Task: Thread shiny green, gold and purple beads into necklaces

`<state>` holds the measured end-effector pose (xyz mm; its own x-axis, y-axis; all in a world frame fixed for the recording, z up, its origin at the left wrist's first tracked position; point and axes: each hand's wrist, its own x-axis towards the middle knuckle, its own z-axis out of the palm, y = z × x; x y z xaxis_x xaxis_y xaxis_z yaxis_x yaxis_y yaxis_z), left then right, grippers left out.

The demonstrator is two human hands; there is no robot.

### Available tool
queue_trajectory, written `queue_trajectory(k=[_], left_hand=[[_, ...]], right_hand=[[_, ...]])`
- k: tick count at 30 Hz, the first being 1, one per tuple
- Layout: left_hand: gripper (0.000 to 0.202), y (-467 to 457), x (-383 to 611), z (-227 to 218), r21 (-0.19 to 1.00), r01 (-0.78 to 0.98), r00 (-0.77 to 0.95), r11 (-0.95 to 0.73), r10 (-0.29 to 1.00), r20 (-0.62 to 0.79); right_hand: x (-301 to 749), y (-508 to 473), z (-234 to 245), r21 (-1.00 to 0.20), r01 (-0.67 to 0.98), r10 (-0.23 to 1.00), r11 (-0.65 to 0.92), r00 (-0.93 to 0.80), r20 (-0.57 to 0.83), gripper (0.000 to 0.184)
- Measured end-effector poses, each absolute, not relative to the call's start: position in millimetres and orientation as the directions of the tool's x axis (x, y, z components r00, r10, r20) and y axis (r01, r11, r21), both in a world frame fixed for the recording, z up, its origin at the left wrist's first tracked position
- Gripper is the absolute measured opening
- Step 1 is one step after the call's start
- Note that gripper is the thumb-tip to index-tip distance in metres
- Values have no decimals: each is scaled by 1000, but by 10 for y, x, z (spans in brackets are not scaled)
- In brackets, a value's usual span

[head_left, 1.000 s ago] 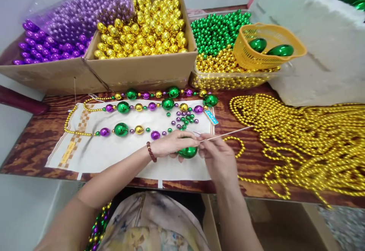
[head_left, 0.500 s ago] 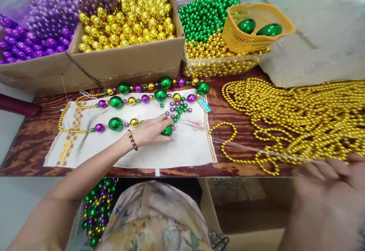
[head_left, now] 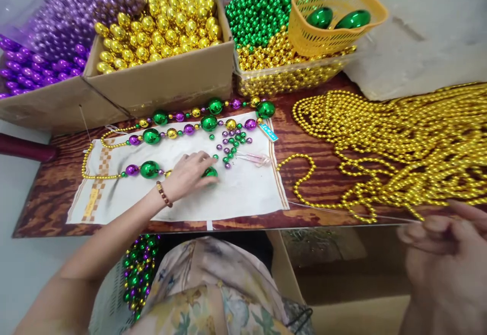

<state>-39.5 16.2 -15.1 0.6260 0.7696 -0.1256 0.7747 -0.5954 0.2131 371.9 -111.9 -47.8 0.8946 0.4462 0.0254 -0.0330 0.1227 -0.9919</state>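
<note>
My left hand (head_left: 188,172) lies on the white cloth (head_left: 243,193), fingers curled over a large green bead (head_left: 210,172) at the end of a strand of green, gold and purple beads (head_left: 148,169). My right hand (head_left: 443,246) is low at the right, off the table's front edge, its fingers pinched on a thin thread or needle (head_left: 353,213) that stretches left toward the cloth. Loose small purple and green beads (head_left: 230,147) lie on the cloth beyond my left hand.
Cardboard boxes of purple beads (head_left: 45,56) and gold beads (head_left: 160,25) stand at the back. A clear tub of small green and gold beads (head_left: 266,30) holds a yellow basket (head_left: 331,25). Gold bead strands (head_left: 399,147) pile at right. Finished necklaces (head_left: 139,274) hang below.
My right hand pulled away from the green bead to the lower right, drawing the thread out. My left hand slid the green bead leftward along the cloth toward the strand.
</note>
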Motion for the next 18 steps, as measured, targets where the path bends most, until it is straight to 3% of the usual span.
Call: queue_trajectory(k=[3,11,15,18], left_hand=[[26,264,-262,-137,244,850,500,-467,861,-94],[20,245,340,-366,-44,784,605,-620,778,-170],[20,252,291,-409,-60,770,620,-635,768,-164],[19,238,193,-441,-69,763,633,-642,765,-121]], right_hand=[[3345,-1060,-396,-994,-68,601,81,799,-6,35],[2391,-1006,-547,-967,-246,888,-62,429,-166,19],[2560,-997,-563,-956,-291,828,21,541,-146,18],[3045,-973,-439,-958,-235,627,164,775,-83,18]])
